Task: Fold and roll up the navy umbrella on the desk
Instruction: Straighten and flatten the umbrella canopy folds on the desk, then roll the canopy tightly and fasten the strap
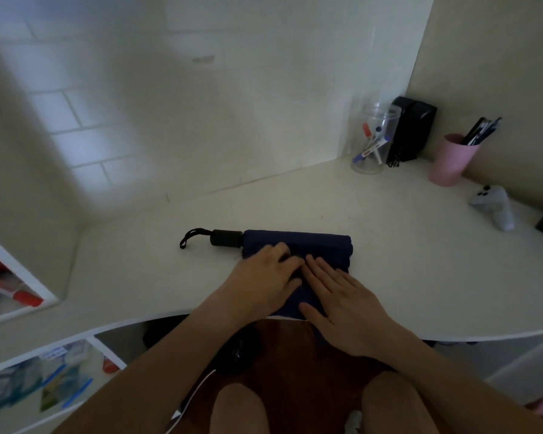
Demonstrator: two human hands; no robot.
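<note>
The navy umbrella (314, 244) lies collapsed across the white desk (389, 261), its black handle (226, 238) and wrist strap (190, 238) pointing left. Its fabric is flattened into a broad folded panel that reaches the desk's near edge. My left hand (264, 280) rests flat on the left part of the fabric with fingers slightly bent. My right hand (342, 302) lies flat on the fabric beside it, fingers straight and spread. The two hands touch at the fingertips. The lower fabric is hidden under both hands.
At the back right stand a clear jar of markers (372, 142), a black box (411, 130) and a pink cup of pens (452, 159). A white game controller (496, 206) lies at the right. Shelves with supplies (10, 292) are at the left.
</note>
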